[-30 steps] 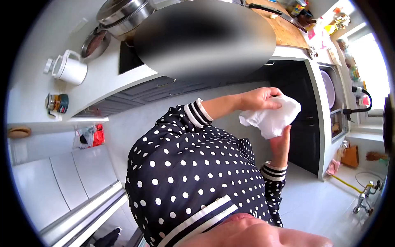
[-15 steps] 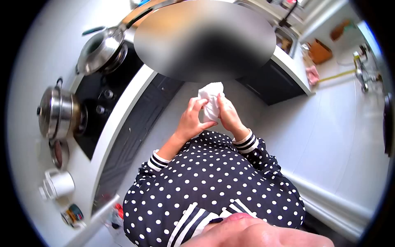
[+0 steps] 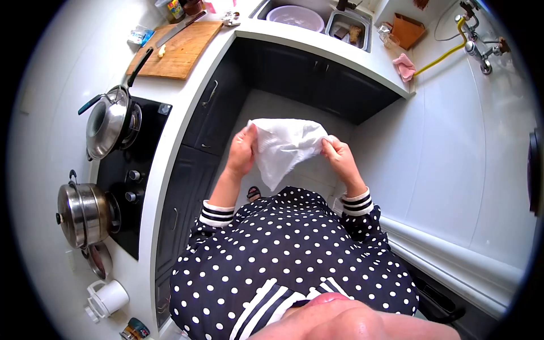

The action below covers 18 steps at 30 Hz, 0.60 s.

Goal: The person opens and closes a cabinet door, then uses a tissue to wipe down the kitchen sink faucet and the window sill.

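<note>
The white sheet (image 3: pixel 290 143) (cloth or paper, I couldn't tell) hung spread in front of the polka-dot top (image 3: pixel 294 249), between the left hand (image 3: pixel 242 149), its fingers pinching one upper corner, and the right hand (image 3: pixel 340 156), its fingers closed on the opposite edge. Leftward, a steel pot (image 3: pixel 85 211) sat on the black cooktop (image 3: pixel 126 226).

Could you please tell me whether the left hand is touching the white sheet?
Touching: the head view shows the left hand pinching an upper corner of the white sheet.
</note>
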### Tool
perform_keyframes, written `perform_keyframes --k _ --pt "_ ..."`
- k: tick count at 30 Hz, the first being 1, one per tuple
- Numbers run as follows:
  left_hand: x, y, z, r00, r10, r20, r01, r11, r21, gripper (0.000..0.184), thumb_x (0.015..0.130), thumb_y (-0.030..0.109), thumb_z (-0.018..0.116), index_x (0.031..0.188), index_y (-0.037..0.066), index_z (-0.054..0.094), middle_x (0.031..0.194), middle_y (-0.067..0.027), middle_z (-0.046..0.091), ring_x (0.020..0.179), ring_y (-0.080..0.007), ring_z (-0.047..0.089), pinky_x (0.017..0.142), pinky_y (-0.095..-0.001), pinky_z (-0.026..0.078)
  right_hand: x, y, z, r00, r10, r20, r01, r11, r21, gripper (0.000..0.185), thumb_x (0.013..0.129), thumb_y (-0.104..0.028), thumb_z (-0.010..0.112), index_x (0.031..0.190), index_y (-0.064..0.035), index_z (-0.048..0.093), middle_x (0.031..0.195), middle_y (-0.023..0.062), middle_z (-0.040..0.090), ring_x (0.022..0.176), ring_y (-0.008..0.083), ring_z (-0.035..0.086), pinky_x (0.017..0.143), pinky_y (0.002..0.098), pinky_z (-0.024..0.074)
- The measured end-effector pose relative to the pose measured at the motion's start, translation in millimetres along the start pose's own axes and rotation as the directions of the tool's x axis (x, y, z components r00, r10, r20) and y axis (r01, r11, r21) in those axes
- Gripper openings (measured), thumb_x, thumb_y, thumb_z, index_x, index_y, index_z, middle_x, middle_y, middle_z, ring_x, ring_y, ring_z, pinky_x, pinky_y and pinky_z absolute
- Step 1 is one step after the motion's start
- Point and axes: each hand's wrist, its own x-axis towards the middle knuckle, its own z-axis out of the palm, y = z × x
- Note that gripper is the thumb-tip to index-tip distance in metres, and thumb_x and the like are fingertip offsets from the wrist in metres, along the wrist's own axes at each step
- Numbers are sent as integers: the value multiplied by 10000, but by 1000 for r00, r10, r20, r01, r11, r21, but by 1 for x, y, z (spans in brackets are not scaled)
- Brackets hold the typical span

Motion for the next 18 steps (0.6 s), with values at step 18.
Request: perform_keyframes --k 18 --pt "173 -1 -12 913 -408 1 371 830 -416 470 952 335 263 1185 -27 452 1144 -152 549 1060 -278 531 940 -420 407 128 11 -56 971 230 60 -236 898 371 252 902 -236 495 985 -26 606 829 -20 588 745 39 502 666 176 396"
